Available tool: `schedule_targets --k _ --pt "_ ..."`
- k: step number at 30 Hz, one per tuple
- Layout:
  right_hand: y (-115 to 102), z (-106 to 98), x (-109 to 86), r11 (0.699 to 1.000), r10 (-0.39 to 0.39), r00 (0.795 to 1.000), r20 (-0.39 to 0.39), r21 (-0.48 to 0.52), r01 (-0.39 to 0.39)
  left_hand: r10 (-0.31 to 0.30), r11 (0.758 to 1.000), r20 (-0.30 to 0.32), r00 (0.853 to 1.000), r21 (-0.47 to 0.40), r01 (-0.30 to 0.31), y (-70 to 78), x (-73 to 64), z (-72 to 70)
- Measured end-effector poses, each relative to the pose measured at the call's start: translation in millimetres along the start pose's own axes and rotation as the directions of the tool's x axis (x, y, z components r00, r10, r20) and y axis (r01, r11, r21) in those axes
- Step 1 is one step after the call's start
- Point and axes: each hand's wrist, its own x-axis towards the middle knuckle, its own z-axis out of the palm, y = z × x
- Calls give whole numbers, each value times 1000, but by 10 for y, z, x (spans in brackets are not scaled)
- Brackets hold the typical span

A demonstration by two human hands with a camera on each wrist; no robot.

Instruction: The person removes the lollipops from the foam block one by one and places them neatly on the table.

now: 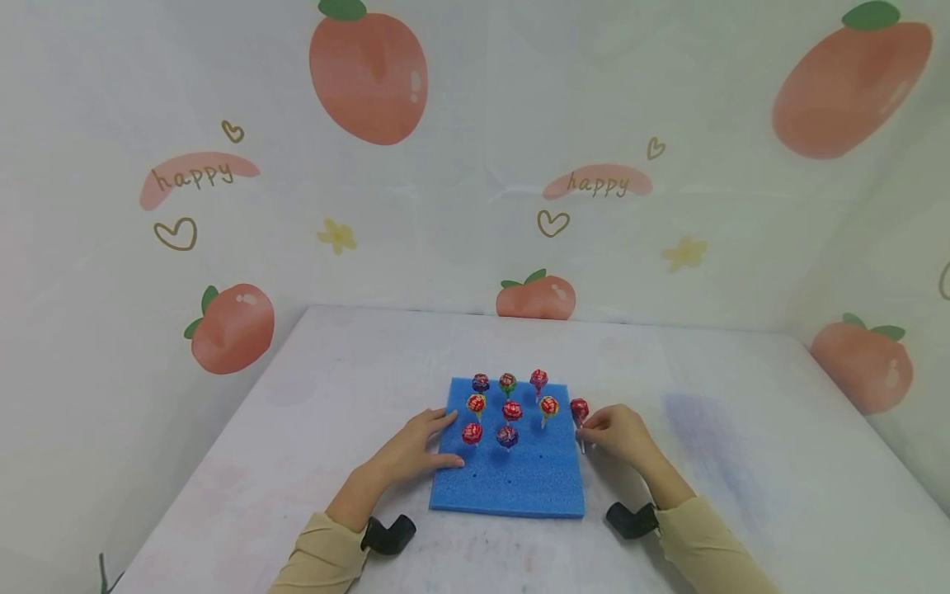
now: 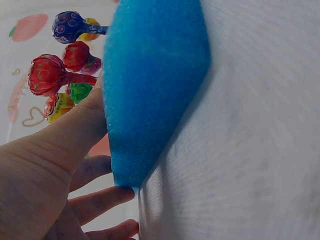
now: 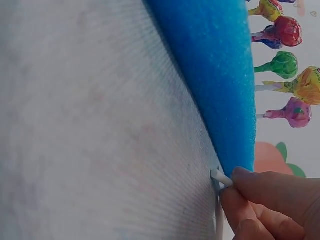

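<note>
Foam point(image 1: 519, 499): blue, flat on the bench point(image 1: 386, 355), between both hands.
Pops in foam point(image 1: 512, 411): eight, standing up; three at the back, three in the middle, two in front.
Loose pop point(image 1: 579, 407): red top up, just past the foam's right edge, not stuck in yet.
Right hand point(image 1: 622, 433): fingers point(image 3: 275, 195) closed in a pinch on the loose pop's white stick point(image 3: 222, 178).
Left hand point(image 1: 408, 450): fingers straight and spread at the foam's left edge, thumb on top, no grip.
Done: likely most of the job, with eight pops in.
Left to do: likely the loose pop, with at least three bare holes point(image 1: 540, 456) near the front.
In the way: maybe the left thumb, just beside one hole.
Around: tan sleeves point(image 1: 322, 553), black wrist gear point(image 1: 393, 536), fruit cloth point(image 1: 453, 206) behind.
</note>
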Motion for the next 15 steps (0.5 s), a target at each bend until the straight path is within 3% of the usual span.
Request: schedule_targets --k 11,15 --pt "40 -34 -11 999 -37 999 10 32 37 3 1000 -4 1000 5 -3 28 -19 -18" --pt "17 -41 -23 1000 9 1000 6 28 -9 -2 1000 -3 1000 5 2 36 -21 -20"
